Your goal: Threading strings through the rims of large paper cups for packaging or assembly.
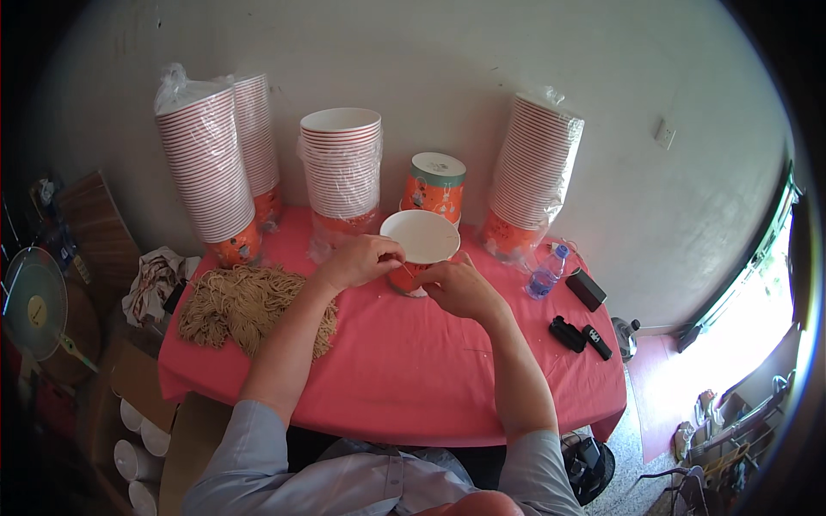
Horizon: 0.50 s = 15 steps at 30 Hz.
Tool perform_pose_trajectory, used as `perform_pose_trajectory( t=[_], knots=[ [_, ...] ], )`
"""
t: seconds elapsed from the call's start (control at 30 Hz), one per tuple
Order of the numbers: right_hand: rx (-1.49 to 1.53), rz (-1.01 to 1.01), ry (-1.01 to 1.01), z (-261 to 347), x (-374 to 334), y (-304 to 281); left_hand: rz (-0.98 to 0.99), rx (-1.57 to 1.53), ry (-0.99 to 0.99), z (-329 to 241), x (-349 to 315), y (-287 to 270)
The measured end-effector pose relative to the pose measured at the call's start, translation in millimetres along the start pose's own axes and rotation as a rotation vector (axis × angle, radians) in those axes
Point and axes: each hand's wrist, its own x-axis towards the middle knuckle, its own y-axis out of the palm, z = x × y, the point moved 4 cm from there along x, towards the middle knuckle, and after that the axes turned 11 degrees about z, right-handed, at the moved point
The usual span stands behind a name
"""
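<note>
An orange paper bucket [420, 239] with a white inside stands upright on the table, its mouth facing up. My left hand [366, 261] is at its near left rim, fingers pinched on a thin pale cord [408, 270]. Against the bucket's near right side is my right hand [460, 285], its fingers also closed at the cord; the fingertips are partly hidden. Left of my left forearm lies a heap of beige cords [249, 308]. Just behind the bucket, an orange and green bucket [436, 182] sits upside down.
Tall stacks of nested paper buckets in plastic [206, 168], [342, 168], [533, 168] line the table's back. A water bottle [546, 273], a black box [586, 291] and small black items [581, 336] lie right on the pink tablecloth [413, 370]. An open carton [142, 383] holds white cups lower left.
</note>
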Motion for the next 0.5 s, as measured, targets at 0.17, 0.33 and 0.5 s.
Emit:
perform_pose_trajectory(
  t=[0.17, 0.33, 0.5],
  knots=[
    [0.029, -0.09, -0.095, -6.7, 0.6, 0.6, 0.038, -0.021, -0.012, -8.5, 0.9, 4.2],
    [0.065, -0.119, 0.044, -23.3, -4.4, -6.2, 0.131, 0.18, -0.168, -2.3, -7.9, -9.1],
    [-0.093, -0.224, 0.085, -57.3, -7.9, -14.7, 0.152, 0.13, -0.298, 27.4, -19.0, -9.5]
  ],
)
